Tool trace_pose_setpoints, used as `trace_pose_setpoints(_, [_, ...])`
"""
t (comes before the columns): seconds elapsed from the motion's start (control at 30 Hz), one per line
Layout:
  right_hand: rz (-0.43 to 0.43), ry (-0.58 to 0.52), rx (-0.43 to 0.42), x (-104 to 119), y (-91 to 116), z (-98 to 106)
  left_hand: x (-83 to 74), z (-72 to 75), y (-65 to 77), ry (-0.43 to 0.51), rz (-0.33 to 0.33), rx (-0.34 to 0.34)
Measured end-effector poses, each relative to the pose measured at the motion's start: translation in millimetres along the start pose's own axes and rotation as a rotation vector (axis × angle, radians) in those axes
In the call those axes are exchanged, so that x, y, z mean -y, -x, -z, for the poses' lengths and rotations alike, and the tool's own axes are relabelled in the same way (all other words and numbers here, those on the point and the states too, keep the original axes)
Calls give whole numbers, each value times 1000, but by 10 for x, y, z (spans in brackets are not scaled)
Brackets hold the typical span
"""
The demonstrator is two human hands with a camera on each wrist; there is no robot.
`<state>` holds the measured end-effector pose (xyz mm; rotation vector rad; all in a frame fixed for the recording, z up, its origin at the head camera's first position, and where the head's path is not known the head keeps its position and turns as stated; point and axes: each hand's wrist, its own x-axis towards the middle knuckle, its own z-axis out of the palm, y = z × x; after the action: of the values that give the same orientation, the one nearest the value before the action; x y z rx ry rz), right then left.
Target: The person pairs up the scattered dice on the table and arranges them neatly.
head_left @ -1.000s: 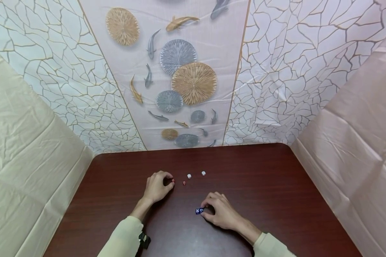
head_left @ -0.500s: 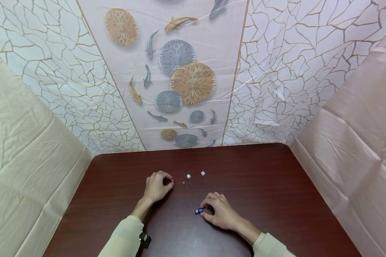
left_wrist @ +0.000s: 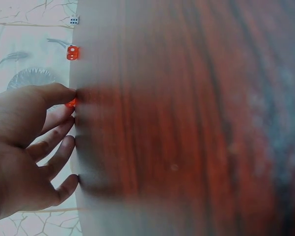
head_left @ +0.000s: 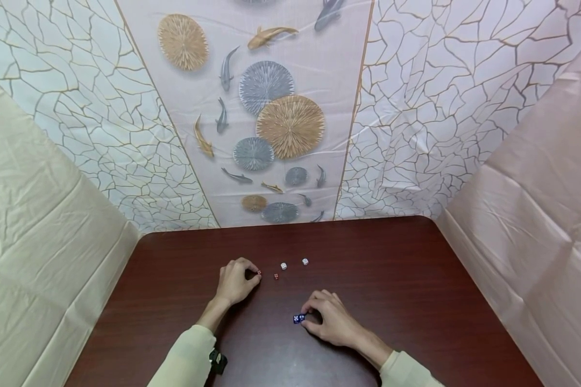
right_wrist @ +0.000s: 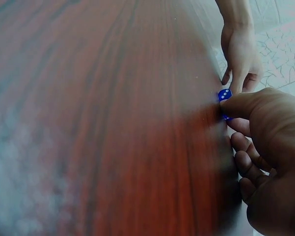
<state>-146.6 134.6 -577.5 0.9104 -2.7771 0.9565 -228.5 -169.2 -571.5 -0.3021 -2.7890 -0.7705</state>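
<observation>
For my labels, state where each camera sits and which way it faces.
Head: on the head, facing forward and down at the table; left grip, right grip, sleeves show.
Left wrist: on that wrist, facing red dice; left grip shows.
Right wrist: on that wrist, facing blue dice; both grips show.
Head and left wrist share the red dice.

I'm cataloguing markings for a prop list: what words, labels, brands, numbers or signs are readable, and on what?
No words, labels, brands or numerals readable; only pips.
One blue die: three white pips on one face, right wrist view.
Red dice and white dice: pips too small or blurred to count surely.
</observation>
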Motion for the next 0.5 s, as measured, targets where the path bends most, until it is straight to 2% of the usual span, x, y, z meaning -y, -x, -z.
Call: trace_pose_setpoints(0.5, [9, 1, -4, -12, 2, 0, 24, 74, 49, 29, -1, 13])
